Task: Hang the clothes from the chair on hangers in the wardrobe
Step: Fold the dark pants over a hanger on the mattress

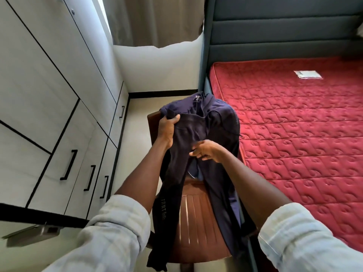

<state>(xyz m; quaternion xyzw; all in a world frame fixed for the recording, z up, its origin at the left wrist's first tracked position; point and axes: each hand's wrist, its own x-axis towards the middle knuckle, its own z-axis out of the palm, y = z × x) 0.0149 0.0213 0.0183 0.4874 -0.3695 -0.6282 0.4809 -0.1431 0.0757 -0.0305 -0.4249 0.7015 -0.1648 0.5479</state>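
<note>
chair (193,216) back mostly hidden under clothes (204,122), leg lettering perhaps unreadable

Dark navy trousers (182,154) hang lifted by the waistband over the brown wooden chair (193,218), which bears another navy garment (220,112).

Supporting surfaces noted. A brown wooden chair (193,218) stands on the pale floor (140,108), just beside the bed. Dark navy clothes (204,122) are draped over its backrest and hang down across the seat; part of the slatted seat shows bare. The bed carries a red quilted mattress (298,138) set against a grey padded headboard (284,32). One white label or packet (308,74) lies flat on the mattress near the headboard end; which of the two cannot be determined.
</note>
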